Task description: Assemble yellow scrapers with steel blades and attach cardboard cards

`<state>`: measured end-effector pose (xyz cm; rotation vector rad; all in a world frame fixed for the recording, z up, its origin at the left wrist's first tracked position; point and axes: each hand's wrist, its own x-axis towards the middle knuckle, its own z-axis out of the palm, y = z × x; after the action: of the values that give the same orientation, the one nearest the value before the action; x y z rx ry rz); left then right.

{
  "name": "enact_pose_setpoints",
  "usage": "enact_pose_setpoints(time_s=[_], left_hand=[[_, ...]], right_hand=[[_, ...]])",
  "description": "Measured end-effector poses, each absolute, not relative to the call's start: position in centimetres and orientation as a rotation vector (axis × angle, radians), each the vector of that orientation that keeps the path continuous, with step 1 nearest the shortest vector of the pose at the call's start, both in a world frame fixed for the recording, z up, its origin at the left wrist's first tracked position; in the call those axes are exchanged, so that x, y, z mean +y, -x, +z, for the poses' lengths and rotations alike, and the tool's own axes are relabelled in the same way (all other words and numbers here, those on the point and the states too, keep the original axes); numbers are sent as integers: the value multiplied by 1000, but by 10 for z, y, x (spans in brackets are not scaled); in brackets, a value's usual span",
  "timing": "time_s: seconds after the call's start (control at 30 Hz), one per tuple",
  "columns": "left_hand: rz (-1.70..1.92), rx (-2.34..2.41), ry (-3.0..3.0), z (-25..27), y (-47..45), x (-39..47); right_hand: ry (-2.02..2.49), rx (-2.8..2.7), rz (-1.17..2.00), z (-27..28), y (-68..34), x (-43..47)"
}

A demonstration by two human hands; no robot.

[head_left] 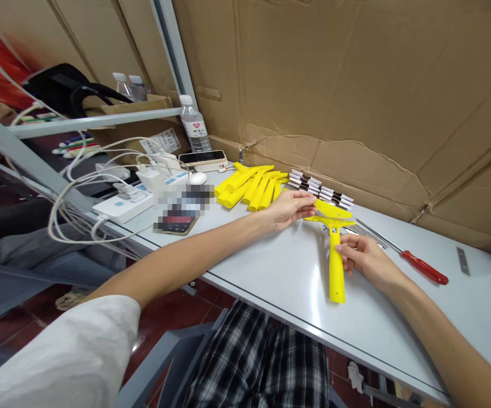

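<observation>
A yellow scraper (pixel 336 266) with a wide flat head is held over the white table, its handle pointing toward me. My right hand (pixel 366 258) has its fingers closed around the upper handle. With thumb and fingertips, my left hand (pixel 291 208) pinches the left end of the scraper's head; whether a small part sits in that pinch is hidden. Several yellow scraper handles (pixel 251 186) lie in a pile just beyond my left hand. Behind the held scraper are white strips with dark marks (pixel 319 188) in a stack, and some thin metal pieces (pixel 368 233) partly covered by it.
To the right lie a red-handled screwdriver (pixel 423 266) and a small metal blade (pixel 462 260). On the left are a phone (pixel 179 221), a power strip (pixel 124 204) with tangled white cables, and a water bottle (pixel 195 127). A cardboard wall (pixel 347 85) borders the table's back.
</observation>
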<state>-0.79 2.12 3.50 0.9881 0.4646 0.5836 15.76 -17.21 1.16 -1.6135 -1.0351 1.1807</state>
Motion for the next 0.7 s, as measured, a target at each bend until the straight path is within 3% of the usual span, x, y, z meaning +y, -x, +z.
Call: enact_pose_setpoints(time_s=[0.7], left_hand=[[643, 467, -1312, 18, 7, 17]], right_hand=[[1544, -1115, 1174, 11, -156, -174]])
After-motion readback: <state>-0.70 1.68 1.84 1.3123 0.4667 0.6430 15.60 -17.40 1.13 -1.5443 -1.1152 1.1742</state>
